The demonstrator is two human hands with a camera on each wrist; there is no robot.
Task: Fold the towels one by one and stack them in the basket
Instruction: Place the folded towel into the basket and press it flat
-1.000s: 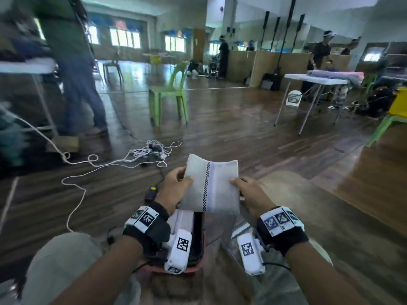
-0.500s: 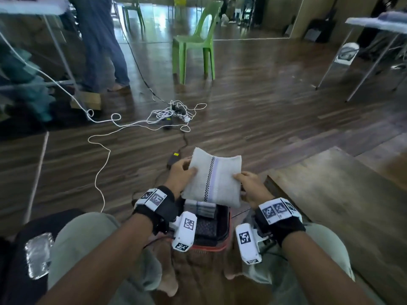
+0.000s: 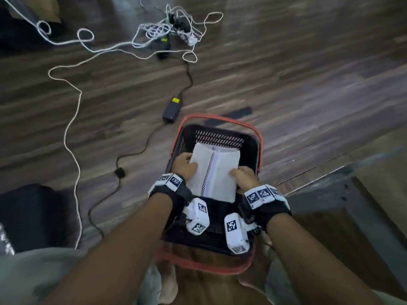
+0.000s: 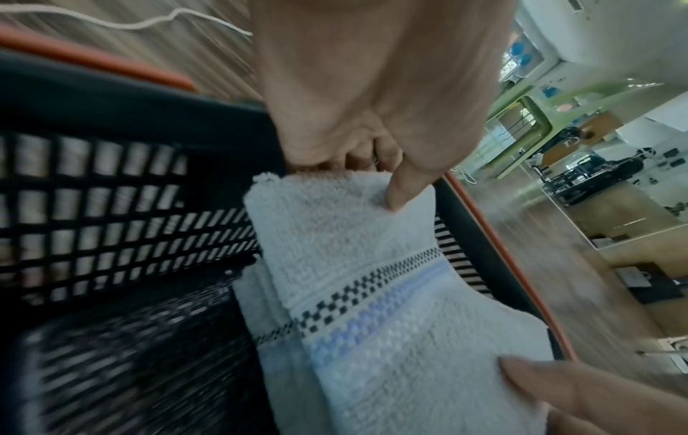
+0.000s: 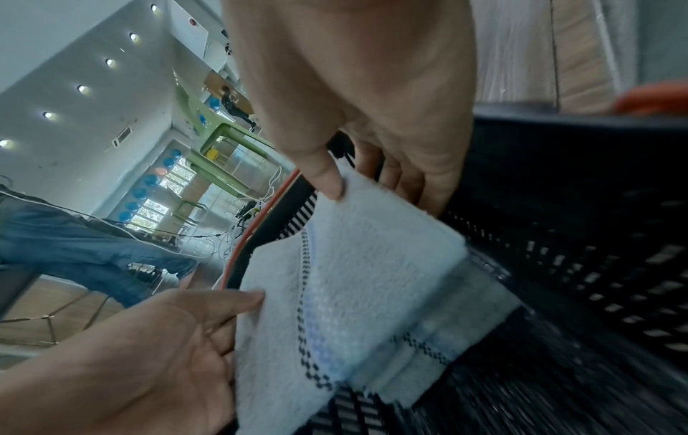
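A folded white towel (image 3: 214, 170) with a black checked band and a pale blue stripe is inside the black basket (image 3: 248, 139) with the red rim. My left hand (image 3: 185, 165) pinches its left edge, thumb on top, and my right hand (image 3: 241, 175) pinches its right edge. In the left wrist view the towel (image 4: 372, 294) hangs from my left hand (image 4: 387, 176) just over another folded towel (image 4: 257, 294) lower in the basket. In the right wrist view my right hand (image 5: 357, 179) grips the towel (image 5: 357, 282) by its corner.
The basket stands on a dark wooden floor between my knees. A black power adapter (image 3: 172, 108) and its cable lie just beyond it, with a tangle of white cords (image 3: 158, 31) farther off. A dark table edge (image 3: 352, 208) is at right.
Both hands have brought the folded towel down from chest height into the basket. My head has tipped down, so the room has left the view.
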